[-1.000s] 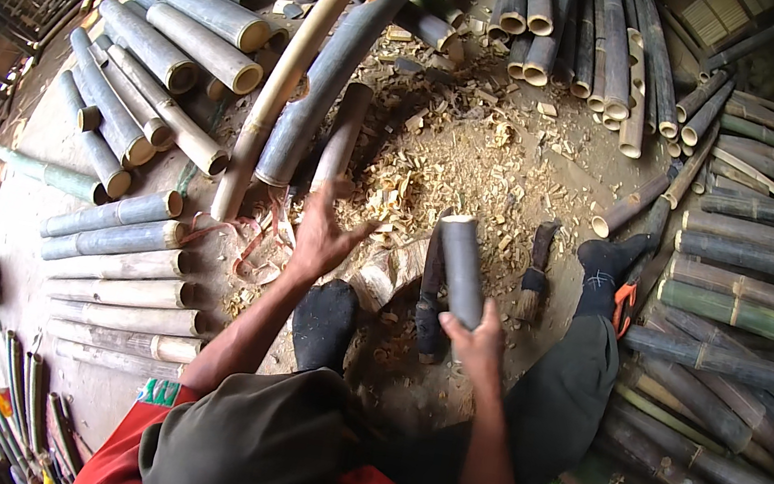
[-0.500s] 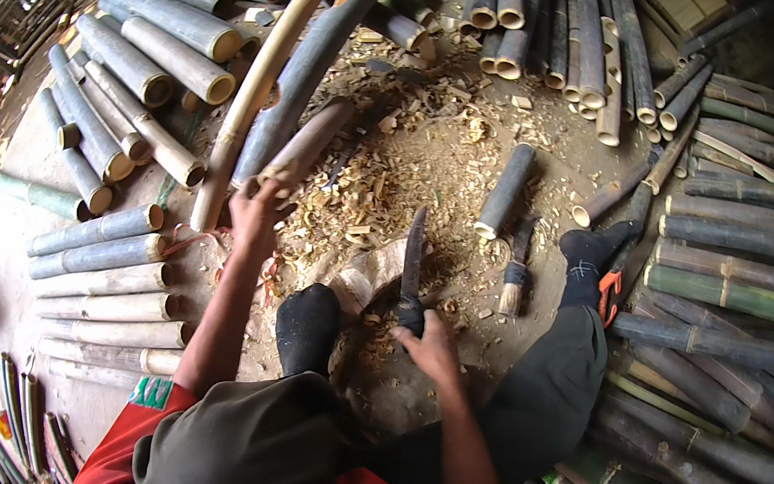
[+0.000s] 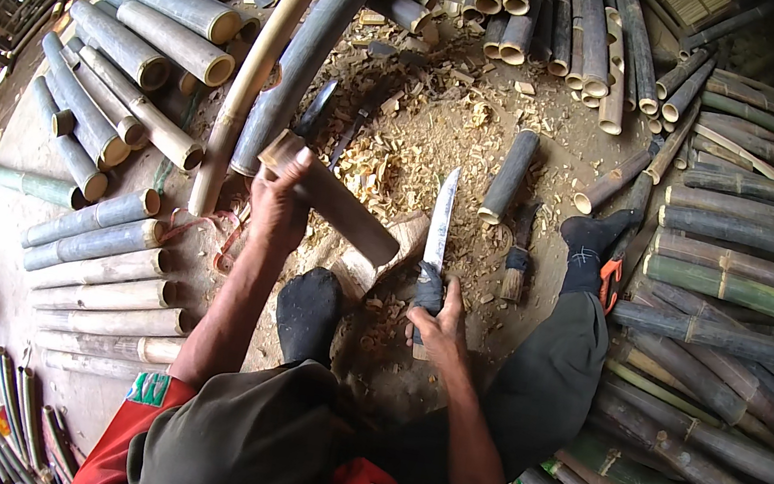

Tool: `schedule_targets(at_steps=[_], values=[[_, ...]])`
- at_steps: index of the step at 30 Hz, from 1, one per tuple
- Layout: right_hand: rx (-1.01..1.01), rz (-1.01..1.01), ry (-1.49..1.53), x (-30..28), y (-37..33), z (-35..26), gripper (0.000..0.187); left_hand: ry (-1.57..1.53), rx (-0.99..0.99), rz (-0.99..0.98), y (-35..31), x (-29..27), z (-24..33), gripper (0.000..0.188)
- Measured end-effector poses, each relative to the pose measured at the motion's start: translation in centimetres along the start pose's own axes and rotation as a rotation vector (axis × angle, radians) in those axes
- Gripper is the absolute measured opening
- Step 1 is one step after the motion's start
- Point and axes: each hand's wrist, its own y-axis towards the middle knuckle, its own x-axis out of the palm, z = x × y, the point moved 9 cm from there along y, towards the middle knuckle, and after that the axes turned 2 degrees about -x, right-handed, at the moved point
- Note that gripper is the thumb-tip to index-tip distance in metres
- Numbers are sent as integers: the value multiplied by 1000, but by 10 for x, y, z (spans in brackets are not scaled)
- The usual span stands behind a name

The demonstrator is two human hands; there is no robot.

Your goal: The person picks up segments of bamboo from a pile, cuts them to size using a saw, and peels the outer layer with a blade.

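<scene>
Grasped in your left hand (image 3: 279, 207), a brown cylindrical bamboo tube (image 3: 343, 211) slants just left of the frame's centre. Your right hand (image 3: 442, 328) clasps the dark-wrapped handle (image 3: 429, 289) of a long pale-bladed metal knife (image 3: 439, 232) just right of centre.

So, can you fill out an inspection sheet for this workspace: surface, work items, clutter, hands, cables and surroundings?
Surface: brown floor, strewn with pale wood shavings.
Work items: short brown bamboo tube, tilted, near end at a pale wooden block, contact unclear; straight metal-bladed knife with dark wrapped handle, blade pointing away from the person.
Clutter: short dark grey bamboo piece; dark tool with wrapped wooden handle.
Hands: left hand grips the tube near its far end; right hand grips the knife's handle.
Cables: nothing seen.
Surroundings: grey and green bamboo poles stacked right; grey and tan bamboo lengths rowed left.
</scene>
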Motion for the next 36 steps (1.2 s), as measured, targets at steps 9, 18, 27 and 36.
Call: schedule_targets(at_steps=[9,18,27,36], values=[[-290,64,-807,12,-8,-11,55,216,58,253,-15,-36,-11,46],[-423,126,-737,34,-12,-42,37,147,60,177,-18,-48,-12,44],[-525,130,-770,47,-24,-90,32,123,38,86,-19,-29,-5,48],[-401,68,-886,46,-19,-93,31,245,101,-57,-23,-11,4,38]])
